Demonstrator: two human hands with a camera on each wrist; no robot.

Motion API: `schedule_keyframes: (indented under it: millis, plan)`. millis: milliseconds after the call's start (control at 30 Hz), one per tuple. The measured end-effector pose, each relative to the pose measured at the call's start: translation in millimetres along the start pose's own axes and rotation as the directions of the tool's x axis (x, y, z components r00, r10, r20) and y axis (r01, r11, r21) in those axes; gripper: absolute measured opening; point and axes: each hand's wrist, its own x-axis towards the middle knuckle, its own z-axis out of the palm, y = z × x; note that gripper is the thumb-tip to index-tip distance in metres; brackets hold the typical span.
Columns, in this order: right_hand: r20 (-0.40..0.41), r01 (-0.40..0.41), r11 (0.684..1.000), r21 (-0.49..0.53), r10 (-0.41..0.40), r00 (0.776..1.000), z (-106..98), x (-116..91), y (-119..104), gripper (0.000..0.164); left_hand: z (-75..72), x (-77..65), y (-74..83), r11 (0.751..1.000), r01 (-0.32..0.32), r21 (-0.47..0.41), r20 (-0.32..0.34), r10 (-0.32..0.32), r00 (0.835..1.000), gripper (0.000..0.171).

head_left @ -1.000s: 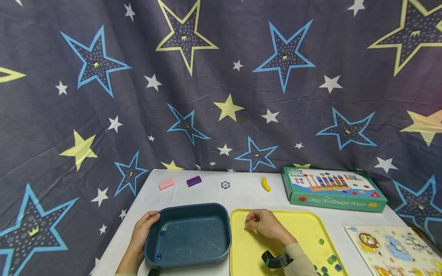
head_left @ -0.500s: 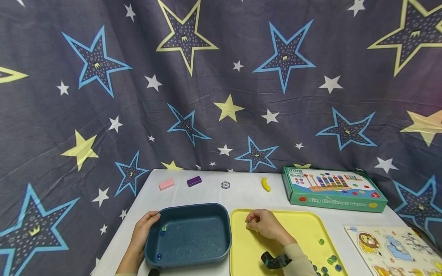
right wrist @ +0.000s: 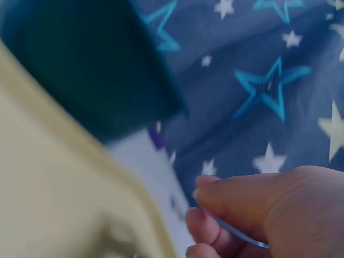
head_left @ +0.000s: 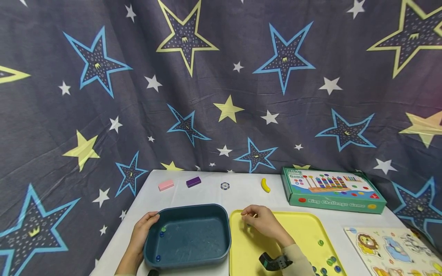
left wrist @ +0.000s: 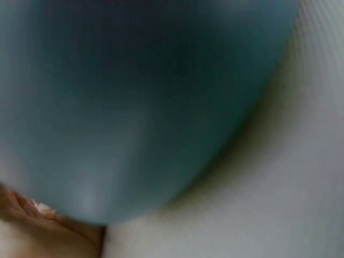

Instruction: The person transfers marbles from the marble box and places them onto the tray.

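My left hand (head_left: 141,232) grips the left side of a dark teal bin (head_left: 193,207), fingers at its rim. The left wrist view is filled by the blurred bin wall (left wrist: 134,134), with part of the hand at lower left. Inside the bin lie a green marble (head_left: 164,229) and two blue marbles. Over the far left of a yellow tray (head_left: 290,220), my right hand (head_left: 264,222) has loosely bent fingers with nothing between them. Just below those fingers a small greenish marble (head_left: 248,225) shows. In the right wrist view, thumb and fingertips (right wrist: 201,223) stand slightly apart.
Several green and blue marbles (head_left: 329,262) lie at the tray's right side. Behind are a pink block (head_left: 166,185), a purple block (head_left: 193,182), a poker chip (head_left: 225,186) and a toy banana (head_left: 265,185). A green game box (head_left: 335,199) and an animal puzzle board (head_left: 393,249) are at right.
My right hand has let go of the marble it pinched, and its fingers have risen slightly and spread from it. The left hand stays on the bin.
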Motion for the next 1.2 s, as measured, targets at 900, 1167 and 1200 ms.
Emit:
schedule_keyframes:
  millis: [900,1167,1200]
  plan:
    - [0.403,0.234,0.971,0.051,-0.234,0.885,124.1,19.4,-94.6,0.009,1.5,-3.2,1.5,0.998,-0.011,-0.056,-0.009,0.011,1.000,0.035]
    - [0.548,0.172,0.982,0.073,-0.184,0.816,143.6,23.9,-97.9,0.015,1.8,-3.9,-1.0,0.999,-0.017,-0.034,0.001,0.017,1.000,0.037]
    - [0.560,0.170,0.983,0.075,-0.183,0.808,144.7,23.9,-99.3,0.016,1.8,-3.8,-1.1,0.999,-0.016,-0.037,0.000,0.016,1.000,0.037]
